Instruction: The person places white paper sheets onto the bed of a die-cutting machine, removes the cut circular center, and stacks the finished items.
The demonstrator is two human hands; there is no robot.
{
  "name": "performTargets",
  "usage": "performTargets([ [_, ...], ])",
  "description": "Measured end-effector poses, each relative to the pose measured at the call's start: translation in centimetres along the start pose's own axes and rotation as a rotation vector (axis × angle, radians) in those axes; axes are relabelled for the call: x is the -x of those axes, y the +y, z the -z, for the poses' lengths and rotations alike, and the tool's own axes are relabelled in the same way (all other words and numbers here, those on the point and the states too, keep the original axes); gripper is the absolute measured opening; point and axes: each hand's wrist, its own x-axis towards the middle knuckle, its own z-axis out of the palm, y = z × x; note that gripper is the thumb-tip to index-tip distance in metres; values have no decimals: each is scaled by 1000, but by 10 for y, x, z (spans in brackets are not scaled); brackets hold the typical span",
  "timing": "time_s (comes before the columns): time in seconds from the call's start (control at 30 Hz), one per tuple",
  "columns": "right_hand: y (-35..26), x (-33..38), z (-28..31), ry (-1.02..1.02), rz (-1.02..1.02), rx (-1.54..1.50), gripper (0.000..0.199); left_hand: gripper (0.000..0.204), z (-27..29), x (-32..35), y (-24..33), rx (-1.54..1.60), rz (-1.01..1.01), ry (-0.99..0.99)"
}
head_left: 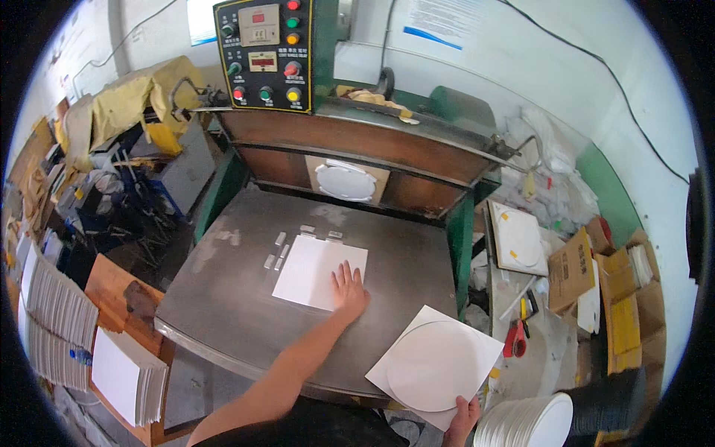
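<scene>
My left hand lies flat, fingers stretched out, on the right part of a white square sheet. That sheet rests on the grey metal bed of a press, its far and left edges beside several small metal blocks. My right hand pinches the near right corner of another white square board. A large white disc shows within that board; I cannot tell whether it is loose. This board is tilted over the bed's near right corner.
The press's raised plate carries a round white die, below a control panel. White sheet stacks stand left, white discs lower right. Red-handled scissors and a cardboard box are on the right.
</scene>
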Motion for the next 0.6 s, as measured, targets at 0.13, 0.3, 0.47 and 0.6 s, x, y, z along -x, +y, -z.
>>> performTargets([
  [0.13, -48, 36, 8, 101, 47, 564, 48, 68, -22, -32, -30, -88, -21, -118],
  [0.3, -83, 99, -9, 285, 191, -49, 48, 51, 5, -4, 9, 4, -84, -159],
  [0.47, -74, 131, 13, 441, 42, -152, 38, 45, 95, 66, 34, 969, -407, -442],
  [0.6, -61, 149, 19, 509, -95, -339, 38, 43, 173, 131, 61, 1274, -319, -1257],
])
